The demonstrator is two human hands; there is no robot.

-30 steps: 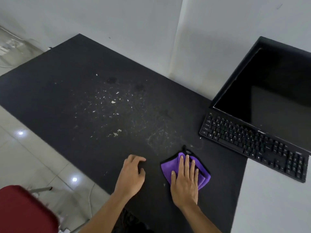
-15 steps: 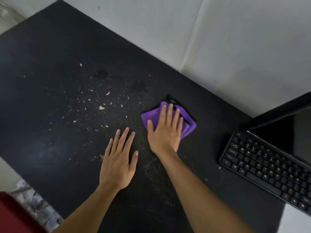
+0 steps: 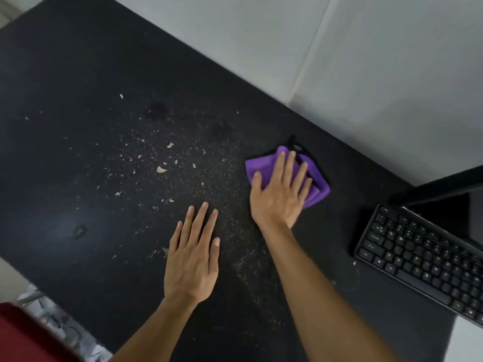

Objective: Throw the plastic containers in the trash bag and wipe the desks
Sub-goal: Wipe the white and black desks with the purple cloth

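While you pushed it from the near edge a second ago, the purple cloth has travelled toward 12 o'clock across the black surface. It now lies close to the back edge by the wall, just right of the view's centre. Your right grip is wide and flat on top of it, fingers straight, pressing rather than clutching. Your left grip was loosely curled a second ago. It is now spread flat on the surface at 7 o'clock from the right one, holding nothing.

That stroke looks like one pass done on the right-hand strip. The pale crumbs and fine dust at 9 o'clock from the cloth lie untouched, so most of the wiping is probably still ahead. No plastic container shows in this view.

As for writing, the black keyboard at 4 o'clock has white key legends, too blurred to read. The dark monitor behind it shows no brand, and the cloth bears no label that you can make out.
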